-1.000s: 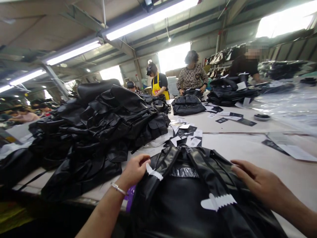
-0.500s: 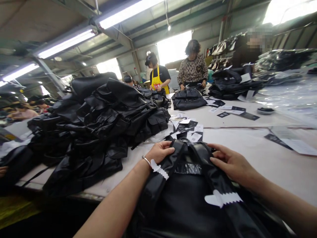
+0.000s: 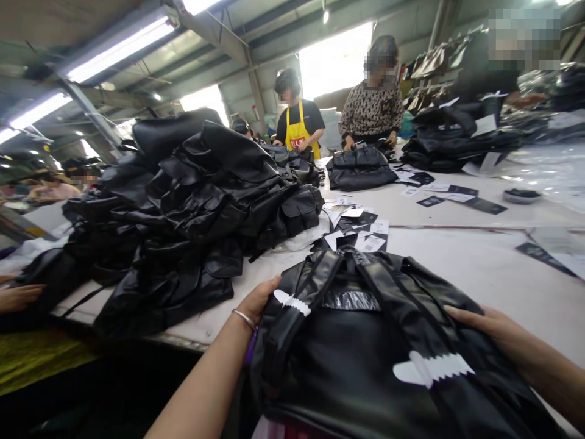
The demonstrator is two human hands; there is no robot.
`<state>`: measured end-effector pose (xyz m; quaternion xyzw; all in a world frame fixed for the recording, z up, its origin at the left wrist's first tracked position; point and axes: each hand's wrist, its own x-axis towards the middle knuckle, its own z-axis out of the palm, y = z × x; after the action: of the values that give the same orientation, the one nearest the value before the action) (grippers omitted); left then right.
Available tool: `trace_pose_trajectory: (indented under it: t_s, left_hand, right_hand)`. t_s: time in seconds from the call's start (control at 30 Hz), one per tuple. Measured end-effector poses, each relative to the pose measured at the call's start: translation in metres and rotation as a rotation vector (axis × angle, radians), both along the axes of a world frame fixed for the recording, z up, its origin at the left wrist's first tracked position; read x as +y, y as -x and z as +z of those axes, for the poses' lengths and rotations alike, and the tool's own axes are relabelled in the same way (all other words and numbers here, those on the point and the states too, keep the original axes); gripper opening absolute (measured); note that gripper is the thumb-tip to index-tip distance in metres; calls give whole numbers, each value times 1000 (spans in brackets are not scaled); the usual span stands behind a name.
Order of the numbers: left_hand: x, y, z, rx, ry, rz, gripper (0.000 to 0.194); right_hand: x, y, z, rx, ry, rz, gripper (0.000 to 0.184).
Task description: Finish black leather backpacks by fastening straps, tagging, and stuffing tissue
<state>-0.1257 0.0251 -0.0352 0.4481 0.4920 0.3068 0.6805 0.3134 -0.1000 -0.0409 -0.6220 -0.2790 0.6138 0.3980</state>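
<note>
In front of me at the table's edge lies a black backpack (image 3: 351, 347), its shoulder straps facing up. White jagged-edged strips wrap the left strap (image 3: 292, 302) and the right strap (image 3: 434, 369). Clear plastic covers part of the upper back panel. My left hand (image 3: 259, 300), with a bracelet at the wrist, grips the bag's upper left side; its fingers are mostly hidden behind it. My right hand (image 3: 491, 326) holds the right side, thumb on top and the other fingers out of sight beneath.
A tall heap of black bags (image 3: 196, 201) covers the left of the white table (image 3: 461, 268). Paper tags (image 3: 365, 228) lie beyond my backpack. Co-workers (image 3: 299, 125) stand across the table. Another person's hand (image 3: 21, 299) touches the heap at far left. Plastic wrapping (image 3: 553, 164) lies at right.
My hands have moved from the shoulder straps out to the bag's two sides, the left one leftward and the right one rightward. The backpack's top now shows spread wider.
</note>
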Motion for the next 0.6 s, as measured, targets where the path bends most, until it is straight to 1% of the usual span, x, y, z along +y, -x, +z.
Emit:
trace_pose_trajectory:
  t_s: [0.03, 0.1, 0.17, 0.2, 0.27, 0.3, 0.37, 0.4, 0.43, 0.47, 0.53, 0.57, 0.6]
  left_hand:
    - [2, -4, 3, -26, -30, 25, 51]
    - [7, -9, 15, -49, -117, 84, 50]
    - [12, -10, 28, -72, -212, 127, 53]
    - [14, -10, 33, -55, -269, 150, 54]
    - [21, -12, 37, 54, -367, 204, 55]
    - [26, -14, 36, 132, -394, 234, 53]
    - [33, -18, 30, 272, -418, 303, 46]
    - [35, -18, 26, 318, -420, 339, 43]
    - [34, -16, 23, 348, -423, 372, 42]
    - [30, -12, 20, 376, -430, 404, 42]
    - [13, 2, 16, 402, -456, 389, 45]
    - [0, 11, 15, 398, -471, 349, 46]
    - [-13, 21, 14, 372, -491, 208, 48]
  right_hand:
    - [4, 2, 9, 106, 21, -28, 34]
    - [12, -1, 24, 138, 21, -110, 22]
    - [20, -10, 34, 91, 14, -159, 18]
    - [24, -14, 37, 58, -6, -167, 19]
    - [37, -17, 35, -73, -95, -143, 26]
    - [44, -17, 32, -213, -140, -109, 30]
    - [60, -16, 22, -576, -193, -32, 37]
    - [66, -16, 17, -743, -201, -11, 41]
    - [70, -17, 12, -864, -193, 0, 44]
    - [69, -19, 9, -936, -186, -10, 48]
    - [56, -25, 5, -948, -221, -37, 52]
    - [44, -28, 4, -932, -266, -17, 51]
    - [29, -31, 4, -930, -329, 0, 50]
